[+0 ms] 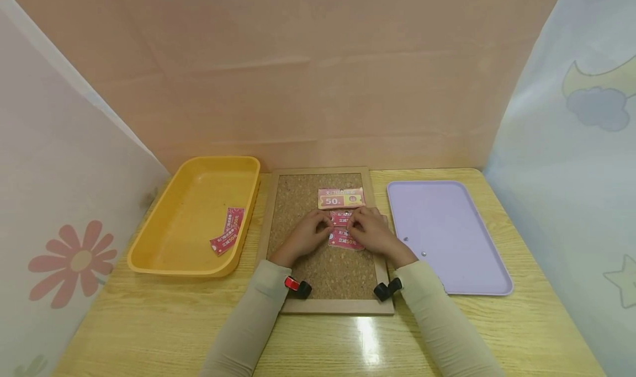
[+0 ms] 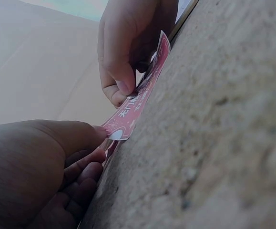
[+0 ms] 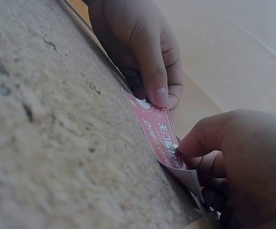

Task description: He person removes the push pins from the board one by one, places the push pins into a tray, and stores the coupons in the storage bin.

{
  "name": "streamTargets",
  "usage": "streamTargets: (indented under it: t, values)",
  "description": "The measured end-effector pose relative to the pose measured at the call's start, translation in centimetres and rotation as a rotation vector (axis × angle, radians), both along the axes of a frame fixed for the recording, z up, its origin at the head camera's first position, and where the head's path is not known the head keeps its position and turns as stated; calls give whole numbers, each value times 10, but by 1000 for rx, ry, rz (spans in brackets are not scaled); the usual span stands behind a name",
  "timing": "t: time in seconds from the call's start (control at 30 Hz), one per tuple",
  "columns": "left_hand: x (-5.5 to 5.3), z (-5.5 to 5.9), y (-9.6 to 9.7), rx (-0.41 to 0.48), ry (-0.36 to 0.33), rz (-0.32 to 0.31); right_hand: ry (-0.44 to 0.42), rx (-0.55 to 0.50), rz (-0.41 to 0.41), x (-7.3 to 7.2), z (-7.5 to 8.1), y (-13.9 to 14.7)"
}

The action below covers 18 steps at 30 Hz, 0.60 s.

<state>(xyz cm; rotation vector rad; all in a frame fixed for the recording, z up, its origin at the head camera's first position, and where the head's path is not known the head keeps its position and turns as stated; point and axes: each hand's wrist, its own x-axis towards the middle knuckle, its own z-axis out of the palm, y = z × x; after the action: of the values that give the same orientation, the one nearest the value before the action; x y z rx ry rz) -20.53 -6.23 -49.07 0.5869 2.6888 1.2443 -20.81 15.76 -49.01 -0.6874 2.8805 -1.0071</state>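
Left hand point(image 1: 307, 234) pinches lower red coupon point(image 1: 348, 242) near its upper left corner, toward corkboard's point(image 1: 323, 277) right edge; right hand point(image 1: 371, 232) pinches a pin point(image 3: 175, 149) at its top. Best held flat, pin pressed straight. Wood-grain table point(image 1: 318, 344); plain cloth backdrop point(image 1: 318, 101) beyond far edge.

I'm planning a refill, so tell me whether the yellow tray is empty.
Not empty: at least two pink coupons lie inside the yellow tray, by its right wall.
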Motion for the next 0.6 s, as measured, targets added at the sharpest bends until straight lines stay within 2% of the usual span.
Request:
streamTargets:
  t: [0.37, 0.6]
  values:
    - [-1, -1, -1, 0, 12, -5, -33, -16, 3, 1, 3, 0]
    - [-1, -1, 0, -15, 23, -8, -45, -47, 32, 0, 3, 2]
